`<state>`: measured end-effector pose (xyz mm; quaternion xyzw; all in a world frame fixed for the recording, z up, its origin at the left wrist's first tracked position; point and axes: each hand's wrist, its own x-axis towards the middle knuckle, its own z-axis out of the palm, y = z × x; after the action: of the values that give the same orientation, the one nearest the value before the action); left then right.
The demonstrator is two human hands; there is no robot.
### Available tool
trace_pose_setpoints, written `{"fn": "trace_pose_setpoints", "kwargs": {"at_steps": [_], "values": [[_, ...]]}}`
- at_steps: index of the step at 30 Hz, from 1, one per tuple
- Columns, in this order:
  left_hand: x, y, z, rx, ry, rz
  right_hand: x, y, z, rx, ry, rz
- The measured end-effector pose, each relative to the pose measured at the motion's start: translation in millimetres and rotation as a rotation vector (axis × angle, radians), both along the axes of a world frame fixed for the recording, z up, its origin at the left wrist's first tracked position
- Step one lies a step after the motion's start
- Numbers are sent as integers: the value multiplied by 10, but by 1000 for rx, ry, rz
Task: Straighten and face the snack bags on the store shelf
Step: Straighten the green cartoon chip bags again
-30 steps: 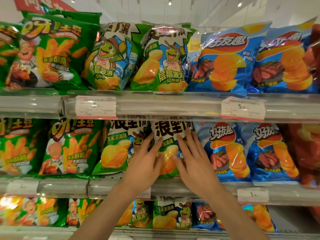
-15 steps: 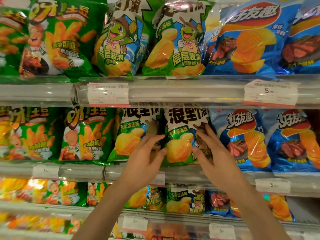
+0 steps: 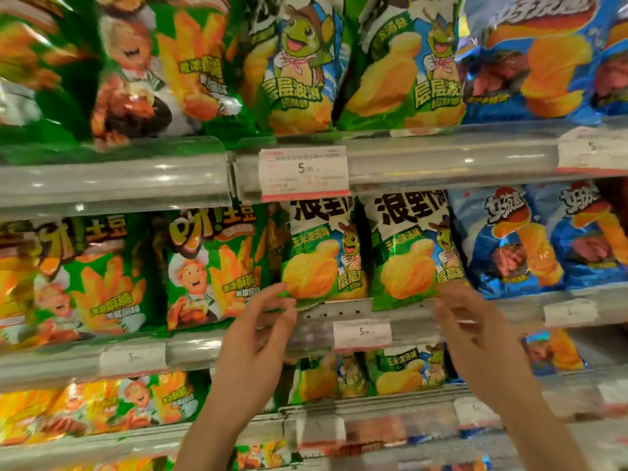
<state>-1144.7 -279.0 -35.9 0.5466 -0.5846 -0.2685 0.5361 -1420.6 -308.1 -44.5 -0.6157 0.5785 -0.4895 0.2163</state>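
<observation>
Two green corn-chip bags with a frog mascot stand upright side by side on the middle shelf [image 3: 360,312], the left bag [image 3: 319,260] and the right bag [image 3: 411,253], both facing front. My left hand [image 3: 255,341] is raised below the left bag. Its fingers are loosely spread and the tips are at the bag's lower left corner. My right hand [image 3: 475,331] is blurred and its fingers are spread. It hovers just under the right bag's lower right corner and holds nothing.
Green fries bags [image 3: 210,266] stand to the left and blue chip bags [image 3: 509,239] to the right on the same shelf. The upper shelf carries larger bags [image 3: 299,69] above a price tag [image 3: 304,173]. More small bags [image 3: 404,372] sit on the lower shelf.
Both hands have come down off the right frog bag and spread apart, the left one toward the left bag's corner. The camera has moved closer and tilted up.
</observation>
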Motion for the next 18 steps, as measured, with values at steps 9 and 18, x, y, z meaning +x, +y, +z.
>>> {"fn": "trace_pose_setpoints", "kwargs": {"at_steps": [9, 18], "values": [[262, -22, 142, -76, -40, -25, 600, 122, 102, -14, 60, -6], [-259, -716, 516, -4, -153, 15, 958, -695, 562, 7, 48, 235]]}}
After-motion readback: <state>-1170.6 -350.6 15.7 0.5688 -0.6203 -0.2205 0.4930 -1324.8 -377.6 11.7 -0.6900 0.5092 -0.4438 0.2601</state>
